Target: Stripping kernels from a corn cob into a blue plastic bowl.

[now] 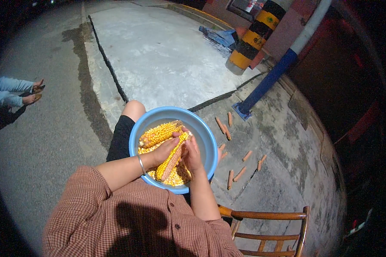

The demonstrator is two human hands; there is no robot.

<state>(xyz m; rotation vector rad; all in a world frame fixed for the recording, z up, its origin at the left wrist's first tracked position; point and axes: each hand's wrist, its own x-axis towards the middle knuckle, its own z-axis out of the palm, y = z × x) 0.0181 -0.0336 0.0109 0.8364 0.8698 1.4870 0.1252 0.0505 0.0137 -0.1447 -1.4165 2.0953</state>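
A partly shelled ear of corn (171, 160) lies between my two hands, tilted over a blue plastic basin (209, 138) on my lap. Bare cob shows along its right side, while yellow kernels cover the rest. My left hand (166, 150) grips it from the left, some fingers hidden behind it. On the other side, my right hand (192, 154) holds the upper right part. A fuller ear of corn (159, 134) rests in the basin at the upper left. Loose yellow kernels (175, 180) cover the basin's bottom.
Several bare corn cobs (239, 174) are scattered on the concrete at right. A wooden chair (267, 215) stands at lower right. Beyond are a blue-and-white post (267, 78) and a black-and-yellow striped pillar (252, 40). Another person's legs (14, 91) show at far left.
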